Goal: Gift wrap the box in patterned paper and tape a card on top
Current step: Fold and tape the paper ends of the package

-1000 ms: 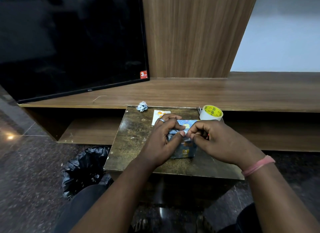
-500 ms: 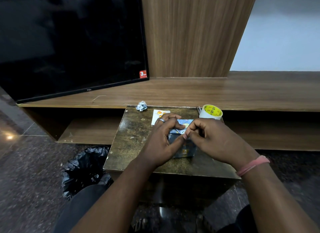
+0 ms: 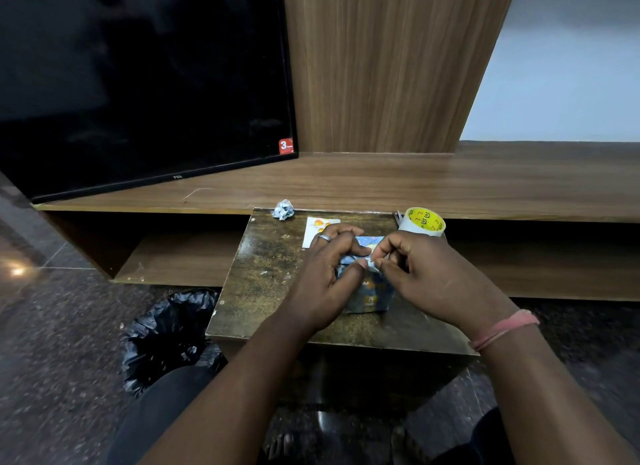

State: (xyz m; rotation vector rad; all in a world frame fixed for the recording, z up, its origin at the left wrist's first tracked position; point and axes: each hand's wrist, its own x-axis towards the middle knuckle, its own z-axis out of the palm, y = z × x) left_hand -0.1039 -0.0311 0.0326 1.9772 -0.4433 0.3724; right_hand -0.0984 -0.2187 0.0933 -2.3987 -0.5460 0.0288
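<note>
Head view. I am looking down at a small dark desk (image 3: 263, 277) on which the box (image 3: 369, 293), wrapped in blue patterned paper, is sitting near the middle. My left hand (image 3: 327, 277) is curling over the box's left side, thumb pressing the paper at the top edge; a ring (image 3: 325, 237) is showing on one finger. My right hand (image 3: 426, 274) is curling in from the right, its fingertips (image 3: 377, 264) pinching a fold of the paper just beside the left thumb. A pink band (image 3: 504, 327) is circling the right wrist. The white card (image 3: 317, 227) with orange marks is lying behind the left hand, partly hidden. The tape roll (image 3: 422, 222) is standing at the desk's far right corner; a crumpled paper scrap (image 3: 284, 209) is lying at the far left edge. A black bag (image 3: 166, 340) is sitting on the floor left of the desk, and a dark television (image 3: 138, 83) is resting on the wooden shelf (image 3: 415, 184) behind.
</note>
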